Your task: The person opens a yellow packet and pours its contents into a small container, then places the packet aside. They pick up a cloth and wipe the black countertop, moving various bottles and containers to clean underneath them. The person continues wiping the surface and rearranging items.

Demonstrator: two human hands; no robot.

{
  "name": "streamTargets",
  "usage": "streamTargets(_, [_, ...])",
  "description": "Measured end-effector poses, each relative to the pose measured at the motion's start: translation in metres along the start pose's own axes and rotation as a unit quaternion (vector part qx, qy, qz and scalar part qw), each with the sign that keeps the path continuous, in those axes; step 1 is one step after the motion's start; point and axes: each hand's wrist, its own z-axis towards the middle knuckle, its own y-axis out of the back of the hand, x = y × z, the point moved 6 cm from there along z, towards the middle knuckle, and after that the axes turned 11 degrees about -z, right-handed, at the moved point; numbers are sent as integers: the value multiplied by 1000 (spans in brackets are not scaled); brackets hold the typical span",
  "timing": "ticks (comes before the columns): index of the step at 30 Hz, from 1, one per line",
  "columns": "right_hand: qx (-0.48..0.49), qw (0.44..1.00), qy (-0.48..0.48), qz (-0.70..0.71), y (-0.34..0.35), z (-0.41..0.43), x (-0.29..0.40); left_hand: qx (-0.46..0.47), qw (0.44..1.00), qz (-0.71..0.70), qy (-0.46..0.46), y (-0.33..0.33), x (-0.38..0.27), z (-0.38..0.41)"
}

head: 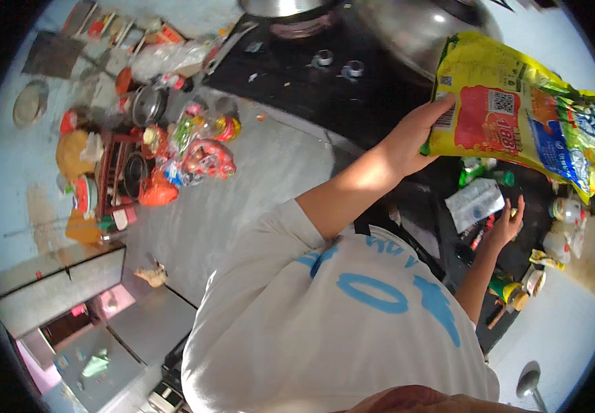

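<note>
My left hand grips the left end of a large yellow plastic food packet, its thumb on the printed face. The packet bears writing and a printed code, and is held up over the black counter. My right hand is lower, over the counter, with its fingers apart and nothing plainly held. A small pale object, too small to name, shows by those fingers. Beside that hand lies a white printed packet, with a green-capped item just beyond it.
A black gas stove carries a steel wok and a steel pot. Jars and bottles line the wall side. Bags of produce and a red rack stand on the floor, near a small animal.
</note>
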Motion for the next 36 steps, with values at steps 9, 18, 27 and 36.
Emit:
streamTargets(9, [235, 964, 125, -13, -212, -126, 81, -396, 882, -249, 52, 138, -190, -166])
streamTargets(18, [427, 904, 16, 29, -361, -242, 144, -584, 754, -260, -150, 294, -298, -352])
streamTargets(27, [610, 790, 24, -54, -508, -324, 146, -696, 619, -298, -208, 439, -302, -389])
streamTargets(36, [664, 745, 15, -69, -637, -356, 212, -660, 672, -259, -213, 594, -363, -336])
